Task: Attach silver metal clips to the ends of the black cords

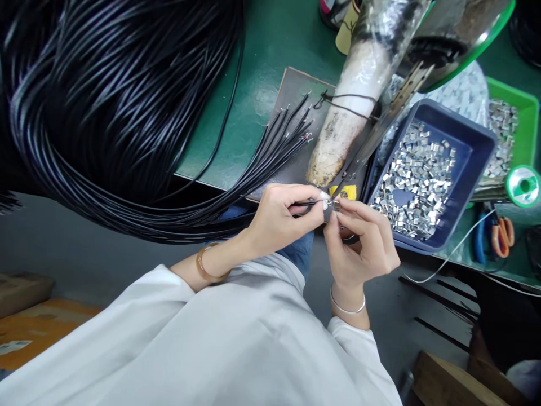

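Note:
My left hand (287, 211) is closed in a pinch on a black cable (306, 203) near its stripped end, with something white around a fingertip. Facing it, my right hand (359, 239) pinches a small metal connector (332, 204) at the cable's end; the fingers partly cover it. Just above the fingertips comes down the thin tip of a soldering iron (363, 152), held slanted over the table edge. A small yellow piece (346, 192) lies right behind my fingers. Left of these, several black cables (279, 141) fan out with stripped ends on a grey board (291, 93).
A large bundle of black cable (127, 84) covers the left of the green table (266, 34). A wrapped white tube (342, 124) hangs over the board. At right stand a blue bin (469, 152) of metal connectors, a green bin (526, 113), a solder spool (524, 189) and orange-handled pliers (502, 237).

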{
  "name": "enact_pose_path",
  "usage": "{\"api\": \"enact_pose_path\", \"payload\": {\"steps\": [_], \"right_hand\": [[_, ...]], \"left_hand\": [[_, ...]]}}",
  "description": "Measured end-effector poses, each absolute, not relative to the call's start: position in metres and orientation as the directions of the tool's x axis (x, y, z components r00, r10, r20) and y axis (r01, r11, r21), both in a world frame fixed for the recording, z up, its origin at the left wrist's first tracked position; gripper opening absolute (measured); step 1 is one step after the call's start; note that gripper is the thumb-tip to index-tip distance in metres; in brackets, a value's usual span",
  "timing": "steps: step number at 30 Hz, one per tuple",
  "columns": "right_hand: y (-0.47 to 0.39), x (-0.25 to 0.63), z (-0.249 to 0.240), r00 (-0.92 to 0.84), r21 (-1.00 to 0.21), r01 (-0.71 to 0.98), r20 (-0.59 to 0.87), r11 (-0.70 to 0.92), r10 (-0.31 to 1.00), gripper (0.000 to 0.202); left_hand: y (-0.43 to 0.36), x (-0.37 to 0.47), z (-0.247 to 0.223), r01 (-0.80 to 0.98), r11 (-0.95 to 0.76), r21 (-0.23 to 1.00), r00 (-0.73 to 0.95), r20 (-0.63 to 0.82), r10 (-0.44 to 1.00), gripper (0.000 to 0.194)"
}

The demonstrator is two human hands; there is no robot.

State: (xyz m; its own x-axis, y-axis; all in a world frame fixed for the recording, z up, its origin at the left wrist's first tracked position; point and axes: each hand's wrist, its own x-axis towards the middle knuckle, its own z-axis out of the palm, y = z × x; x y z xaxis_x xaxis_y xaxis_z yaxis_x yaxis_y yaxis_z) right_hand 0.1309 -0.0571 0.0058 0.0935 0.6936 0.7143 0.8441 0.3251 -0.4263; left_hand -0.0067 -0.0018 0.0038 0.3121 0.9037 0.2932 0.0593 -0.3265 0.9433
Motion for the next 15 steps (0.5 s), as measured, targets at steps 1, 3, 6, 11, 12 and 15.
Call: {"api": "enact_pose_path", "payload": {"steps": [1, 3, 6, 11, 12, 15], "right_hand": [[-0.058, 0.131, 0.005, 0.089, -0.426, 0.840, 0.719, 0.336, 0.689, 0.021], [-0.058, 0.130, 0.003, 0.073, -0.420, 0.838, 0.720, 0.349, 0.691, 0.022], [-0.058, 0.130, 0.004, 0.052, -0.412, 0.840, 0.707, 0.352, 0.705, 0.023], [-0.075, 0.145, 0.021, 0.104, -0.510, 0.808, 0.615, 0.294, 0.782, 0.023], [-0.082, 0.151, 0.028, 0.113, -0.532, 0.794, 0.603, 0.293, 0.790, 0.019], [-0.105, 0.171, 0.050, 0.068, -0.527, 0.809, 0.522, 0.260, 0.850, 0.020]], "left_hand": [[-0.002, -0.007, 0.004, 0.063, -0.312, 0.948, 0.323, 0.277, 0.905, 0.013], [-0.002, -0.008, 0.005, 0.082, -0.283, 0.956, 0.344, 0.239, 0.908, 0.013], [-0.003, -0.008, 0.008, 0.102, -0.249, 0.963, 0.360, 0.197, 0.912, 0.013], [-0.007, -0.014, 0.013, 0.142, -0.230, 0.963, 0.462, 0.141, 0.875, 0.015], [-0.010, -0.016, 0.013, 0.162, -0.254, 0.953, 0.524, 0.135, 0.841, 0.015], [-0.017, -0.025, 0.013, 0.212, -0.388, 0.897, 0.744, 0.109, 0.659, 0.018]]}}
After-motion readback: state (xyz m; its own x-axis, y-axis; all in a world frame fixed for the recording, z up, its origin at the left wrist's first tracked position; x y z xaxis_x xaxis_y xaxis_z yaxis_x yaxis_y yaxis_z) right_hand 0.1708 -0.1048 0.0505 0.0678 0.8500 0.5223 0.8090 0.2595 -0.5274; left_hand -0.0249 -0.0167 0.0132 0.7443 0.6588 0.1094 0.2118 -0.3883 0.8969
